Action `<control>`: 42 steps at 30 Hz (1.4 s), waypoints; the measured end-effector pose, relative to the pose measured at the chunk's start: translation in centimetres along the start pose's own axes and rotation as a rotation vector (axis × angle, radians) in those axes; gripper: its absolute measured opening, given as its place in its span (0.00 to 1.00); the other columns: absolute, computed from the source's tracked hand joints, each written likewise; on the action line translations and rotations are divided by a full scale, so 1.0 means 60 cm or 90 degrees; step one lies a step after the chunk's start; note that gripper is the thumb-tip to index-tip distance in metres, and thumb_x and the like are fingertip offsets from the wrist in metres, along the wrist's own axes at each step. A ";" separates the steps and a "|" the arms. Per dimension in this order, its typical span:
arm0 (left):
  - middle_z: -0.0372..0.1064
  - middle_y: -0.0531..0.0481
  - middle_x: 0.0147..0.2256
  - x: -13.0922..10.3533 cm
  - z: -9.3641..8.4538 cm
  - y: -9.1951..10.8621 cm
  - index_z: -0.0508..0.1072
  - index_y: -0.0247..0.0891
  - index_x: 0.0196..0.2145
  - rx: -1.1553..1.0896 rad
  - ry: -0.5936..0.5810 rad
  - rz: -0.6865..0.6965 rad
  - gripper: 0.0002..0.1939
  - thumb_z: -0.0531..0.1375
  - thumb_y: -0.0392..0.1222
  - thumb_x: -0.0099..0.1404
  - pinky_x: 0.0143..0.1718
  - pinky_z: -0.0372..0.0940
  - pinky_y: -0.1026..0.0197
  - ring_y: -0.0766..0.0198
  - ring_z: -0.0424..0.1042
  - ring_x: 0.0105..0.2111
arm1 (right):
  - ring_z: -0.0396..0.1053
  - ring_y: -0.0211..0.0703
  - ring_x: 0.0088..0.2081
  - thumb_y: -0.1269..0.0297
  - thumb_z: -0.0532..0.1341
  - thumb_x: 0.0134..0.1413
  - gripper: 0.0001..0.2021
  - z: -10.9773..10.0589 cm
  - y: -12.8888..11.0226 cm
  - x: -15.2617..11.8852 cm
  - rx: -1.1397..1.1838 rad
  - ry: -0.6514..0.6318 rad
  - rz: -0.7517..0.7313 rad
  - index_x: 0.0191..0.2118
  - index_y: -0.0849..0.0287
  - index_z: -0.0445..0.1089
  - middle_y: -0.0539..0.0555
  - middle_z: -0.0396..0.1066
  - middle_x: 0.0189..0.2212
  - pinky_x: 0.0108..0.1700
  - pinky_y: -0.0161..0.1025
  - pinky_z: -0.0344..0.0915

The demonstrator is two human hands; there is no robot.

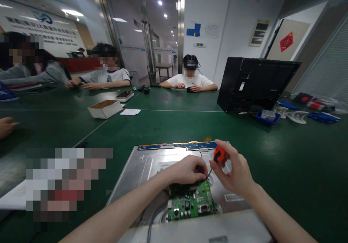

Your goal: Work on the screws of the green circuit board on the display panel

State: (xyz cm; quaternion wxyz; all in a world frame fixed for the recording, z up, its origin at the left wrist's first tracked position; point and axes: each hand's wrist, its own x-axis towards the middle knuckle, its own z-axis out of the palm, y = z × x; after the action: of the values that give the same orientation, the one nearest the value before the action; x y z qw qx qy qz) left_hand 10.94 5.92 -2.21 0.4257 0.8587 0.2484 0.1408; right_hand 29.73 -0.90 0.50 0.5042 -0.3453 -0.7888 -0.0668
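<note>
A metal display panel lies on the table in front of me, with a green circuit board on its back and a blue circuit strip along its far edge. My right hand grips a screwdriver with an orange and black handle. Its thin shaft slants down to the board's far right corner. Right beside that tip is my left hand, fingers curled together over the board's far edge. Whatever those fingers may hold is hidden.
A black monitor housing stands at the back right near a blue tray. Left of centre sit a white open box and a sheet of paper. Several people sit around the green table. A grey cable runs beside the board.
</note>
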 end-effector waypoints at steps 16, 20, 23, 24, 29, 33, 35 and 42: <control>0.75 0.51 0.31 0.000 0.000 0.002 0.79 0.34 0.34 0.005 -0.004 -0.001 0.06 0.63 0.27 0.60 0.34 0.63 0.64 0.62 0.72 0.32 | 0.66 0.35 0.20 0.72 0.58 0.65 0.26 0.003 0.001 0.001 0.001 0.016 -0.003 0.66 0.54 0.56 0.46 0.71 0.29 0.21 0.32 0.65; 0.75 0.52 0.30 -0.001 -0.001 0.002 0.79 0.35 0.35 0.009 0.001 -0.002 0.07 0.63 0.27 0.60 0.34 0.63 0.64 0.62 0.71 0.31 | 0.65 0.36 0.20 0.71 0.59 0.66 0.25 0.003 0.002 -0.001 -0.015 0.016 -0.007 0.65 0.54 0.57 0.45 0.70 0.28 0.21 0.32 0.64; 0.76 0.51 0.31 -0.001 -0.001 0.002 0.79 0.34 0.34 0.011 0.003 -0.004 0.06 0.64 0.28 0.60 0.35 0.63 0.64 0.62 0.72 0.32 | 0.66 0.36 0.20 0.71 0.59 0.66 0.24 0.001 0.001 0.000 -0.012 0.009 0.001 0.65 0.54 0.57 0.45 0.71 0.28 0.21 0.32 0.64; 0.76 0.51 0.31 -0.001 -0.001 0.002 0.80 0.34 0.34 0.011 0.003 -0.004 0.06 0.64 0.28 0.60 0.35 0.64 0.64 0.62 0.72 0.32 | 0.66 0.36 0.20 0.70 0.59 0.66 0.25 0.000 0.000 0.000 -0.008 0.004 0.003 0.65 0.54 0.57 0.46 0.71 0.29 0.21 0.32 0.65; 0.76 0.52 0.31 -0.002 0.000 0.003 0.79 0.36 0.34 0.014 0.007 0.002 0.05 0.64 0.29 0.60 0.35 0.64 0.63 0.62 0.72 0.32 | 0.70 0.38 0.23 0.72 0.56 0.65 0.27 -0.006 -0.004 0.003 0.020 -0.018 0.003 0.67 0.56 0.55 0.49 0.73 0.30 0.24 0.34 0.68; 0.74 0.53 0.29 -0.001 0.001 0.002 0.78 0.35 0.31 0.014 0.010 0.005 0.05 0.63 0.29 0.60 0.34 0.63 0.64 0.63 0.71 0.30 | 0.71 0.39 0.24 0.73 0.55 0.64 0.28 -0.005 -0.005 0.003 0.023 -0.014 0.006 0.68 0.56 0.55 0.50 0.74 0.32 0.25 0.35 0.70; 0.74 0.53 0.29 -0.001 0.001 0.001 0.78 0.35 0.32 0.014 0.009 0.007 0.05 0.64 0.28 0.60 0.34 0.63 0.64 0.63 0.71 0.31 | 0.69 0.38 0.22 0.73 0.56 0.64 0.27 -0.004 -0.005 0.003 0.016 -0.005 0.007 0.68 0.55 0.56 0.49 0.73 0.31 0.24 0.34 0.69; 0.76 0.51 0.31 -0.001 0.001 -0.003 0.80 0.35 0.35 0.013 0.005 0.011 0.06 0.64 0.28 0.60 0.36 0.64 0.64 0.61 0.73 0.33 | 0.66 0.36 0.20 0.72 0.59 0.63 0.26 0.002 -0.003 0.002 -0.010 0.026 0.003 0.65 0.53 0.57 0.45 0.70 0.28 0.21 0.33 0.65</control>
State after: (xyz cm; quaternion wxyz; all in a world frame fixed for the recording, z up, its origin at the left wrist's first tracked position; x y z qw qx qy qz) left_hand 10.84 5.96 -2.40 0.4145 0.8646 0.2443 0.1449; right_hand 29.50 -0.91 0.57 0.5173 -0.3501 -0.7770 -0.0787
